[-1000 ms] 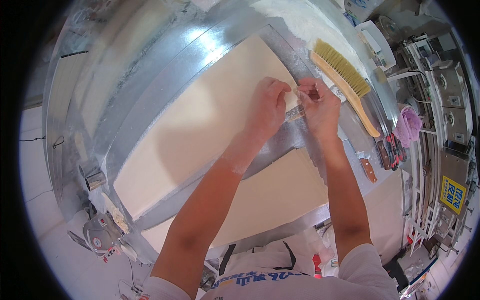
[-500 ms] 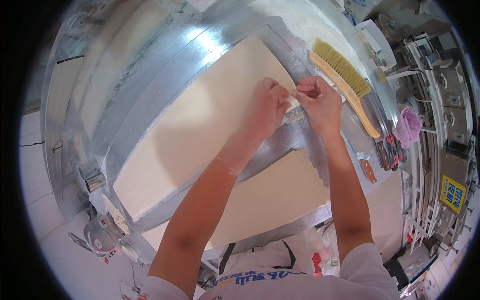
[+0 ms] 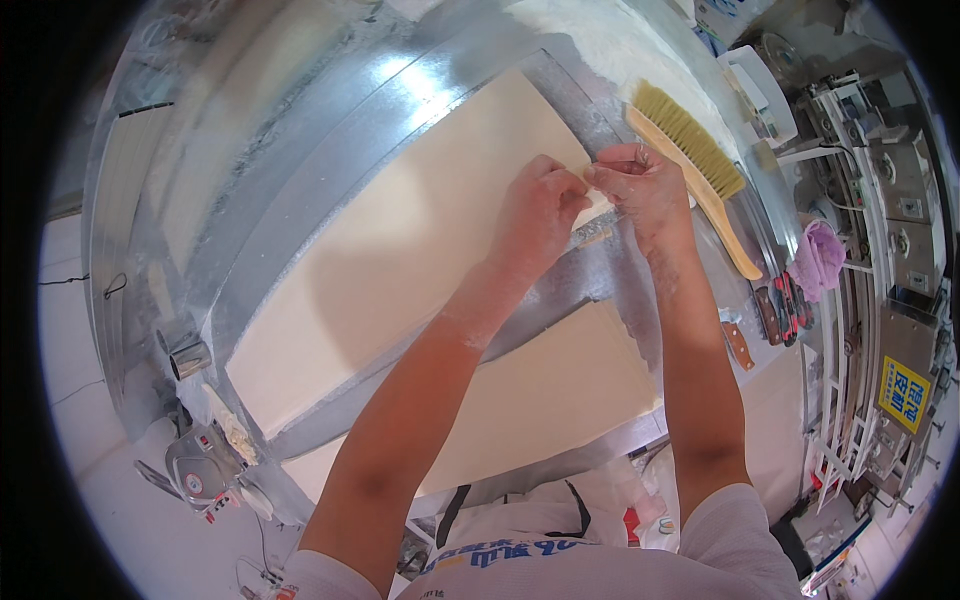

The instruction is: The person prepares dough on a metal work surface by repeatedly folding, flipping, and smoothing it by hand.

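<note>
A long pale dough sheet point(image 3: 400, 220) lies slantwise on the floured metal tabletop. At its right end both my hands meet over the edge. My left hand point(image 3: 540, 215) is closed, with thumb and fingertips pinching the sheet's end. My right hand point(image 3: 648, 195) is closed too, its thumb pressed against the fingers on that same edge, close to the left fingertips. What exactly lies between the fingertips is partly hidden. Nearer to me a second, shorter dough sheet point(image 3: 560, 380) lies flat, partly covered by my left forearm.
Right of my right hand lies a wooden-handled bench brush point(image 3: 690, 150). Beyond it are several knives, one with a brown handle point(image 3: 738, 345), and a purple cloth point(image 3: 818, 260). Loose flour point(image 3: 600, 40) covers the far side. A metal cup point(image 3: 188, 358) and a scale-like device point(image 3: 200, 470) stand left.
My right hand has shifted slightly up, its fingertips still pinched by the sheet's edge. The left hand has hardly moved, and both dough sheets lie as before.
</note>
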Demonstrator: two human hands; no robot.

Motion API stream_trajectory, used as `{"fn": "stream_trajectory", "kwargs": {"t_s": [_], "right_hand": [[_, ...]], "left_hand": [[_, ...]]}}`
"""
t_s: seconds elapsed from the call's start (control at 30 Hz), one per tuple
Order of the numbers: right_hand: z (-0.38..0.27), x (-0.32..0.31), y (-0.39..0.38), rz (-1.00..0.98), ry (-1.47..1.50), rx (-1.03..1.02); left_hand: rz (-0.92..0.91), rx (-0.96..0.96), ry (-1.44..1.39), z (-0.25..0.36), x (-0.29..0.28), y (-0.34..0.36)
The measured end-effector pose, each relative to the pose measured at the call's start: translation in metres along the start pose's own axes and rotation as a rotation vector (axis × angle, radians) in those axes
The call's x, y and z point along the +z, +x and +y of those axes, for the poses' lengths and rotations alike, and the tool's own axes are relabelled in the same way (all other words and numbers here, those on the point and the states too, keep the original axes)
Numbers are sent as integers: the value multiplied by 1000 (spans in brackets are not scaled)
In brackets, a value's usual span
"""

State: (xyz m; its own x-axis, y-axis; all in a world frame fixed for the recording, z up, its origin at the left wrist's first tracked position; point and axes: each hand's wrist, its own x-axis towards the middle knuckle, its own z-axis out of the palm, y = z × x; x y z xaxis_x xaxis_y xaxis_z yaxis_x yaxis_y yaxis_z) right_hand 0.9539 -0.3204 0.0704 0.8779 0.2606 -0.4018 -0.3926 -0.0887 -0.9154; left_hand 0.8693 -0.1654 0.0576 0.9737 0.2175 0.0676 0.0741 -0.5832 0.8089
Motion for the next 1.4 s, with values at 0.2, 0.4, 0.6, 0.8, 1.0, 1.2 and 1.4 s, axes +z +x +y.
{"fn": "stream_trajectory", "kwargs": {"t_s": [0.2,0.4,0.6,0.8,1.0,1.2,1.4], "right_hand": [[5,2,0,-22,87,3],[12,3,-16,-81,168,-111],[17,6,-13,-52,133,-88],[12,11,-10,-42,108,-53],[14,11,-10,-53,91,-112],[5,16,-15,-88,165,-127],[13,16,-11,-118,256,-112]], "left_hand": [[-67,-229,-191,9,-17,8],[-184,-370,-165,13,-34,22],[-245,-388,-169,16,-39,30],[-211,-330,-313,6,-37,27],[-178,-343,-400,7,-35,27],[-202,-347,-449,1,-43,28],[-229,-420,-577,-4,-50,28]]}}
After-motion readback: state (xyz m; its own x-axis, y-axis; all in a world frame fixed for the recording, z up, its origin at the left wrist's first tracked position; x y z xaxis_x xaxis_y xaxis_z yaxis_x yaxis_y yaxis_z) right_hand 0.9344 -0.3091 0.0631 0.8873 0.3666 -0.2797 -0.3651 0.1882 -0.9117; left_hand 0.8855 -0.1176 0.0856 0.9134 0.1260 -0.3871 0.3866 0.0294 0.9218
